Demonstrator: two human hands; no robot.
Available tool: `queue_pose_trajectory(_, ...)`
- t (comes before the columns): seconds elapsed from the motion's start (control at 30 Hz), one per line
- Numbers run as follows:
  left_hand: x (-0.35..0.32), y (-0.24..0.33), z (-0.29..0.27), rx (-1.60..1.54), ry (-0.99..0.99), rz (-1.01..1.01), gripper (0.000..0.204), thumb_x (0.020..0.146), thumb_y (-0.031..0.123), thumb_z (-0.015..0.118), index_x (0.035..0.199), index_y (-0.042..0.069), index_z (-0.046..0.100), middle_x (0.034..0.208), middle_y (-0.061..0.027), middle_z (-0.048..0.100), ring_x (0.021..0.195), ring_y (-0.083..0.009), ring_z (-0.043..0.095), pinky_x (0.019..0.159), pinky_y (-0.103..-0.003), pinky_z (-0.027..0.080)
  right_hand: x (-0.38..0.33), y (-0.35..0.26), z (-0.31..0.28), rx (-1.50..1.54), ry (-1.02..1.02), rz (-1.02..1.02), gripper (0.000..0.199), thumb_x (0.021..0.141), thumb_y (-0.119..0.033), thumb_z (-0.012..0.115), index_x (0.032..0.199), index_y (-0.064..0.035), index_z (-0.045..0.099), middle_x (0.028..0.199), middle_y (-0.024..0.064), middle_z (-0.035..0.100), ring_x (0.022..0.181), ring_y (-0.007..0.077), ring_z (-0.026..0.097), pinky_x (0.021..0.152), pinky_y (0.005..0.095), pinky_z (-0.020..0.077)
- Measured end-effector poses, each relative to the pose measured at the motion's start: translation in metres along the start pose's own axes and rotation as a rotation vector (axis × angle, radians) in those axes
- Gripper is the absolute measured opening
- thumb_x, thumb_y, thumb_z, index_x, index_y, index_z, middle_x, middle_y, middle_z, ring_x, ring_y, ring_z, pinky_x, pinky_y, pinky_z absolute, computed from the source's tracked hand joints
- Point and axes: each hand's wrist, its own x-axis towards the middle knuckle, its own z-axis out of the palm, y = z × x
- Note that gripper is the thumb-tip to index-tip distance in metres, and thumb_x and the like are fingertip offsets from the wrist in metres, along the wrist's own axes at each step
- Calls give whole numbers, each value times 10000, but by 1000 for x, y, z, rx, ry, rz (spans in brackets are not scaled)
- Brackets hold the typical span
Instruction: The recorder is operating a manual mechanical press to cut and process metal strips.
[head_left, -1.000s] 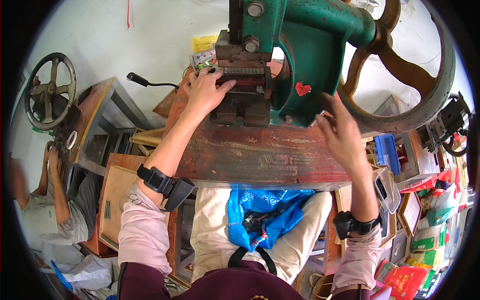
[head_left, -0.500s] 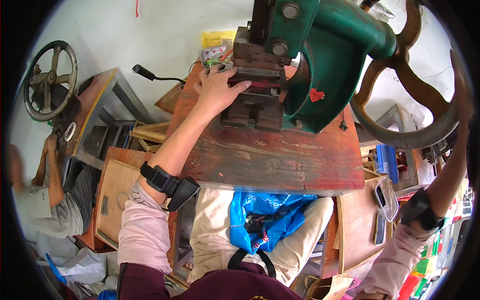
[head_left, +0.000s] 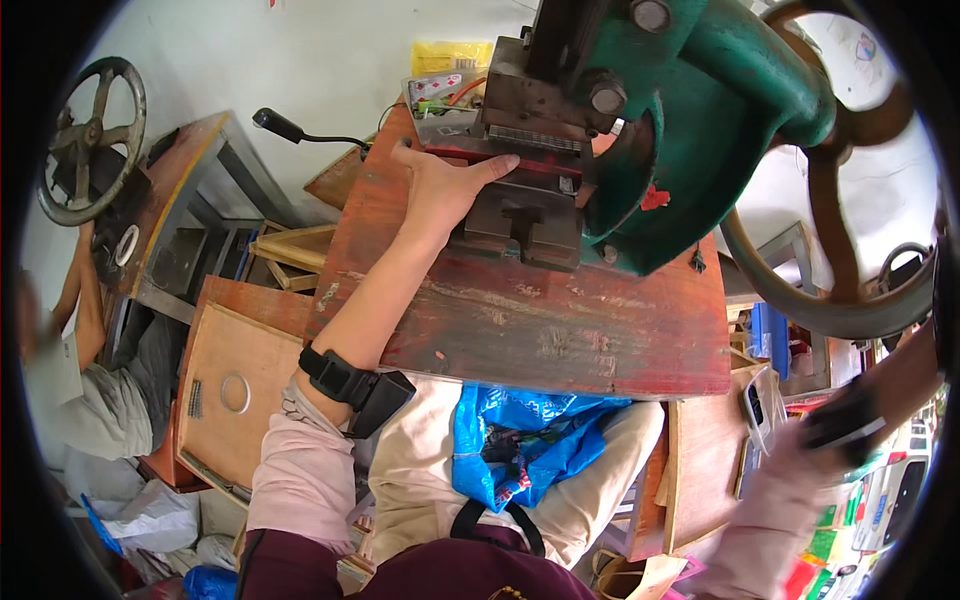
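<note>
My left hand (head_left: 440, 190) lies on the dark steel die block (head_left: 525, 215) of a green hand press (head_left: 690, 120). Its thumb stretches along a thin red strip (head_left: 545, 165) under the ram. What the fingers hold is hidden. My right arm is blurred at the far right, with a black wrist device (head_left: 840, 420). My right hand (head_left: 905, 365) is by the rim of the big flywheel (head_left: 800, 300), at the picture's edge; its grip does not show.
The press stands on a worn red wooden bench (head_left: 540, 330). A blue plastic bag (head_left: 520, 440) lies in my lap. Left are another person's arm (head_left: 70, 280), a second handwheel (head_left: 90, 140), a black lever (head_left: 290, 130) and a wooden box (head_left: 235, 390).
My right arm has swung out from the bench to the flywheel's rim and down the right edge. The flywheel has turned. My left hand stays at the die.
</note>
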Motion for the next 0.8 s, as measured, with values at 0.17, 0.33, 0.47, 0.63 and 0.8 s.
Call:
queue_pose_trajectory(0.17, -4, -12, -10, -19, -36, 80, 880, 658, 221, 853, 1106, -86, 162, 1126, -222, 482, 1016, -203, 519, 885, -277, 434, -140, 128, 103, -89, 621, -577, 347, 847, -270, 679, 1057, 2, 630, 860, 138, 648, 750, 164, 643, 663, 297, 531)
queue_pose_trajectory(0.33, -2, -4, -4, 47, 43, 102, 852, 668, 224, 847, 1093, -76, 171, 1080, -218, 514, 1007, -196, 522, 864, -268, 443, -38, 73, 22, 394, -152, 21, 235, 844, -281, 676, 873, -50, 643, 634, -2, 481, 558, 77, 476, 490, 213, 357)
queue_pose_trajectory(0.47, -2, 3, 0, 3, -22, -21, 890, 652, 248, 856, 1105, -70, 158, 1085, -231, 502, 971, -204, 533, 845, -270, 451, -55, -19, 26, 165, 79, -64, 362, 881, -267, 594, 842, 90, 642, 655, 126, 609, 520, 182, 542, 493, 287, 428)
queue_pose_trajectory(0.63, -7, 0, 6, 71, 66, 142, 903, 650, 250, 856, 1109, -77, 151, 1092, -224, 500, 973, -205, 534, 864, -284, 443, -146, 125, 111, 497, 424, -205, 304, 860, -272, 658, 914, 21, 594, 685, 57, 560, 608, 122, 528, 581, 257, 435)
queue_pose_trajectory(0.8, -3, -4, -8, -18, -25, 105, 915, 662, 264, 851, 1126, -87, 145, 1137, -224, 474, 1034, -201, 506, 904, -302, 423, -120, 52, 66, 272, 144, -133, 292, 864, -147, 616, 1079, 30, 529, 724, 56, 581, 581, 131, 544, 544, 243, 437)
